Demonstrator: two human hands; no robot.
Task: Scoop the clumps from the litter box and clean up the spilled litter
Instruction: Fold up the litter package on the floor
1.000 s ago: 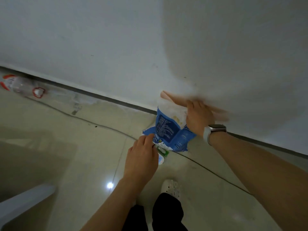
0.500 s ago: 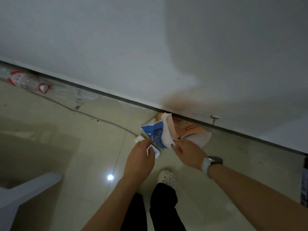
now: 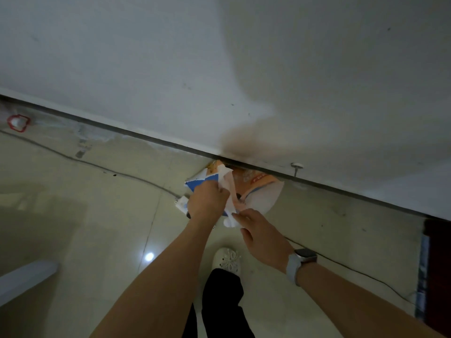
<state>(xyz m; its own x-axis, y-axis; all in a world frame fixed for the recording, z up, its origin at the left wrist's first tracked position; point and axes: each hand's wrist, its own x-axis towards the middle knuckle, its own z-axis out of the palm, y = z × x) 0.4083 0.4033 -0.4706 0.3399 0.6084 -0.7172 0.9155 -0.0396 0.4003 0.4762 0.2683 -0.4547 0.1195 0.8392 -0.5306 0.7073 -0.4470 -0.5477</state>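
bag top is pinched by left hand and right hand fingers; litter could be spilled on floor if it's torn or tipped.

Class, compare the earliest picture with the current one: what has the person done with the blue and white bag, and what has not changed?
The blue and white plastic bag has come down from mid-air to the floor by the wall. The right hand left the bag's top and now pinches its white flap nearer the body; the left hand shifted up to grip the flap too. The black cable and the red-capped bottle stayed put.
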